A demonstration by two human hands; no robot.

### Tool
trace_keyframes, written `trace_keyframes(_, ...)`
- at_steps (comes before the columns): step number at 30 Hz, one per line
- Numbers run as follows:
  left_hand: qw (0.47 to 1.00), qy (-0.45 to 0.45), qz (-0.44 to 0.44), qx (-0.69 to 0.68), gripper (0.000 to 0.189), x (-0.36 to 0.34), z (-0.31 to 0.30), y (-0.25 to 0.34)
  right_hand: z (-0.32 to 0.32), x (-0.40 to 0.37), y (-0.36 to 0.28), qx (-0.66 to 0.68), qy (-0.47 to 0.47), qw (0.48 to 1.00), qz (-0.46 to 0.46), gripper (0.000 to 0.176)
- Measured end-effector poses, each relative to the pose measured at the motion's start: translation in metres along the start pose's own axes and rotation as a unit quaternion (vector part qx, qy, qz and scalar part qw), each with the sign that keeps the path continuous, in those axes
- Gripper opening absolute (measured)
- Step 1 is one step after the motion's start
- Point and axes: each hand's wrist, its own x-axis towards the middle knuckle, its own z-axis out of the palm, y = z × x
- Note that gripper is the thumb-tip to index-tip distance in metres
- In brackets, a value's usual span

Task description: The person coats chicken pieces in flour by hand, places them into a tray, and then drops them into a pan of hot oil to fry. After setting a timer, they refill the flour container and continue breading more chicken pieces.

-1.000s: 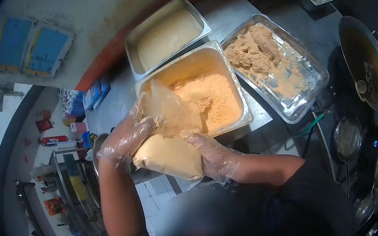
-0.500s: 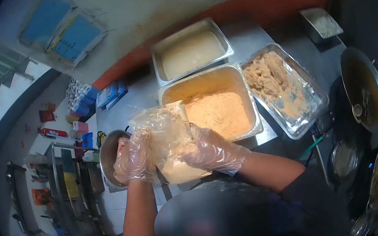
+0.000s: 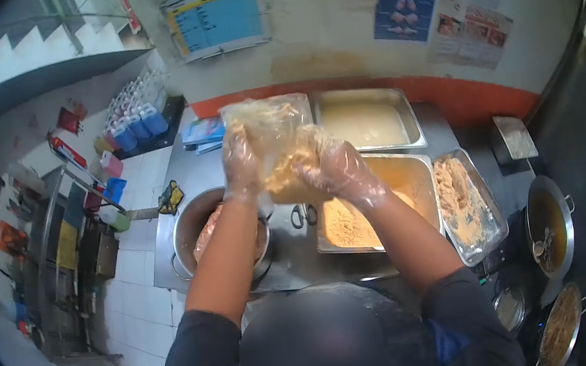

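Note:
Raised over the steel table, a clear plastic bag (image 3: 271, 122) with pale powder in it hangs between my hands. My left hand (image 3: 241, 162), in a clear plastic glove, grips its left side. The bag's lower right part is in my right hand (image 3: 340, 169), gloved the same way. Below and to the right is a steel tray of orange-tinted flour (image 3: 348, 226), partly hidden by my right forearm. A steel pot (image 3: 182, 232) holding what looks like raw meat (image 3: 208, 232) stands under my left forearm. Dark scissor handles (image 3: 304, 216) show between pot and tray.
Behind the flour stands a tray of pale liquid (image 3: 363, 119). To its right, another tray (image 3: 493, 248) holds clumpy coated pieces. Two wide pans (image 3: 572, 248) (image 3: 558, 333) are at the far right. Blue packets (image 3: 203, 132) lie near the wall.
The view has shifted, showing more wall and the whole pot. Both hands have lifted the bag up and away from my body, and it no longer overlaps the flour tray as much.

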Motion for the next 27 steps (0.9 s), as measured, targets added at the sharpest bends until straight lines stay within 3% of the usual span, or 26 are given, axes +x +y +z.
trace_keyframes(1, 1.0, 0.009, 0.005, -0.008, 0.052, 0.023, -0.011, 0.0, 0.015, 0.019, 0.002, -0.056, 0.015, 0.998, 0.016, 0.061)
trace_keyframes(2, 0.997, -0.009, 0.023, 0.071, 0.048, 0.045, -0.026, -0.003, 0.029, 0.037, 0.005, -0.06, 0.004, 0.998, 0.011, 0.061)
trace_keyframes(3, 0.988, -0.025, 0.04, 0.15, 0.044, 0.058, -0.037, 0.0, 0.042, 0.053, 0.011, -0.039, 0.011, 0.999, -0.013, 0.056)
trace_keyframes(4, 0.988, -0.014, 0.041, 0.145, 0.044, 0.067, -0.048, 0.002, 0.057, 0.064, 0.015, -0.016, 0.019, 0.999, -0.037, 0.052)
trace_keyframes(6, 0.95, -0.012, 0.013, 0.313, 0.036, 0.081, -0.062, 0.01, 0.092, 0.078, 0.031, -0.002, 0.016, 0.999, -0.028, 0.054)
trace_keyframes(7, 0.951, -0.004, 0.01, 0.31, 0.036, 0.089, -0.081, 0.009, 0.114, 0.082, 0.04, 0.013, 0.023, 1.0, -0.013, 0.056)
trace_keyframes(9, 0.872, -0.123, 0.019, 0.473, 0.037, 0.108, -0.132, -0.015, 0.157, 0.085, 0.063, 0.272, 0.027, 0.956, 0.104, 0.039)
trace_keyframes(10, 0.771, -0.151, 0.018, 0.618, 0.044, 0.118, -0.157, -0.031, 0.167, 0.081, 0.08, 0.1, -0.032, 0.986, 0.133, 0.039)
trace_keyframes(11, 0.772, -0.152, 0.007, 0.618, 0.044, 0.121, -0.178, -0.039, 0.174, 0.075, 0.09, -0.074, -0.091, 0.981, 0.156, 0.039)
trace_keyframes(13, 0.595, -0.29, 0.022, 0.75, 0.052, 0.119, -0.214, -0.051, 0.189, 0.057, 0.088, -0.102, -0.114, 0.966, 0.207, 0.045)
trace_keyframes(14, 0.596, -0.293, 0.013, 0.748, 0.052, 0.108, -0.215, -0.038, 0.193, 0.049, 0.086, -0.115, -0.147, 0.954, 0.233, 0.049)
trace_keyframes(16, 0.833, -0.077, -0.097, 0.54, 0.053, 0.07, -0.186, 0.032, 0.178, 0.033, 0.043, -0.166, -0.231, 0.915, 0.287, 0.044)
trace_keyframes(19, 0.82, -0.064, -0.086, 0.562, 0.051, 0.022, -0.169, 0.122, 0.18, 0.005, 0.012, -0.179, -0.252, 0.893, 0.326, 0.036)
trace_keyframes(21, 0.799, -0.124, -0.11, 0.578, 0.047, -0.006, -0.175, 0.149, 0.192, -0.01, 0.017, -0.188, -0.248, 0.883, 0.352, 0.031)
trace_keyframes(23, 0.745, -0.235, -0.16, 0.603, 0.042, -0.019, -0.174, 0.157, 0.206, -0.024, 0.031, -0.232, -0.266, 0.875, 0.331, 0.025)
trace_keyframes(25, 0.676, -0.273, -0.05, 0.683, 0.044, -0.033, -0.188, 0.126, 0.224, -0.035, 0.046, -0.235, -0.267, 0.882, 0.308, 0.027)
trace_keyframes(27, 0.576, -0.329, -0.051, 0.746, 0.037, -0.037, -0.175, 0.111, 0.237, -0.038, 0.059, -0.297, -0.267, 0.865, 0.305, 0.031)
